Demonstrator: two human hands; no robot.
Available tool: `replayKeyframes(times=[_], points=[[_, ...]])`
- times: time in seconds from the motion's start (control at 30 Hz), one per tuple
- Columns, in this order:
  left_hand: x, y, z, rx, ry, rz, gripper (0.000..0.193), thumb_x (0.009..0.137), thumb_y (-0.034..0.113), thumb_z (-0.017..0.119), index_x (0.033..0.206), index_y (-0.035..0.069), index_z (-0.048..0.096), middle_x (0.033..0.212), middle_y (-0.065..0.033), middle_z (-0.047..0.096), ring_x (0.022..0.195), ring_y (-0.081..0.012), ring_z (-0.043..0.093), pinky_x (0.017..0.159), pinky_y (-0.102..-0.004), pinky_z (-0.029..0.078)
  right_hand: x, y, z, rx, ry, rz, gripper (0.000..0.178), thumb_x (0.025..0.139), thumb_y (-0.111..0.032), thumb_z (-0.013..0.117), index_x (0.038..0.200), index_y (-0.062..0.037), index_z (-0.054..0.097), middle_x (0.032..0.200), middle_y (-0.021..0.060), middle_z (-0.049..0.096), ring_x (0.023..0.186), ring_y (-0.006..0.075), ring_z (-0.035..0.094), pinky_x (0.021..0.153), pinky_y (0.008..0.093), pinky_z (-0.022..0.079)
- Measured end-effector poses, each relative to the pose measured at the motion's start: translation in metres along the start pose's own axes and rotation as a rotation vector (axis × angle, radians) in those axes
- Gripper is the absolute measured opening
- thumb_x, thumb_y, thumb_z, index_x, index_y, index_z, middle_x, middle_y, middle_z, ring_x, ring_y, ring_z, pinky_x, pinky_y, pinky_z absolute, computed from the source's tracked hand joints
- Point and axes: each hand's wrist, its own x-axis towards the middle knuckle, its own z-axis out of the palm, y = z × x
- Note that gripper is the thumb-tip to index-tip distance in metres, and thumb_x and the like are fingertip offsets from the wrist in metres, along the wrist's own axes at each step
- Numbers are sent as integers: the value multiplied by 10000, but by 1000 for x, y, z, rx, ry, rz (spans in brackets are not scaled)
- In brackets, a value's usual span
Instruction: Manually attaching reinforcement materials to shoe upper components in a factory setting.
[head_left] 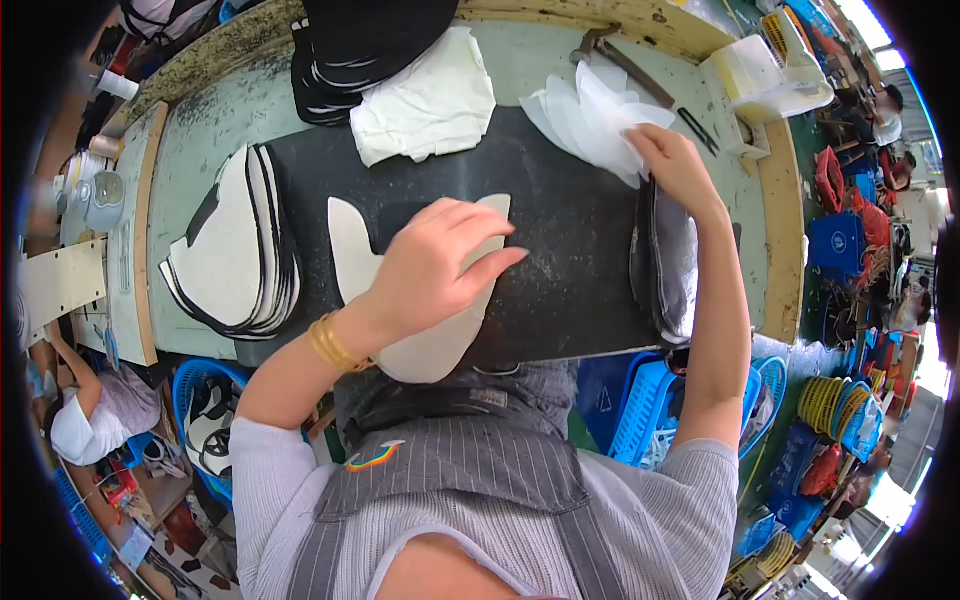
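Note:
My left hand [430,255] is over a cream U-shaped cut piece [430,350], thumb and fingers apart, with nothing seen in them. The piece lies on the black work mat [560,280] with its two prongs pointing away from me; my hand hides part of its middle. Farther right, my right hand [680,170] pinches the near edge of a fanned pile of thin translucent white pieces [590,115]. How many of them are between the fingers cannot be made out. Below that hand stands a stack of dark, shiny-faced pieces [675,265].
Cream pieces with black edges are stacked [225,260] at left. Black pieces [370,45] and a crumpled white cloth [430,95] lie at the back. A hammer [635,72] and a dark thin tool [698,130] lie back right. Blue baskets [640,400] stand below the table's front edge.

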Motion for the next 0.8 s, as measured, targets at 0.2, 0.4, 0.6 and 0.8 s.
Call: replayKeyframes(times=[0.2,0.4,0.6,0.8], points=[[19,13,22,-764,-88,-509,276,893,199,626,1084,2,604,997,-60,639,912,-146,597,781,-269,472,-14,-40,-3,-62,511,119,177,923,-139,495,930,16,579,789,139,596,710,301,569,739,331,476],[-25,1,-42,-1109,148,-590,258,946,234,530,1103,32,566,925,-4,620,817,-61,588,717,-211,478,-98,-161,72,-354,205,-833,367,734,-187,719,1042,-37,587,1097,134,589,1016,297,574,896,415,475],[-118,10,-59,-986,297,-781,162,903,130,588,1010,9,600,885,-15,629,773,-67,583,675,-230,494,-110,-146,125,623,-354,45,295,785,-142,728,1055,-67,636,804,27,607,702,80,556,607,229,457],[-163,-2,-42,-519,123,-835,174,864,79,645,1012,1,599,849,-10,631,698,-50,566,603,-189,468,-121,-151,145,439,-264,7,246,773,-129,727,988,-50,636,790,65,643,664,114,612,611,249,486]])
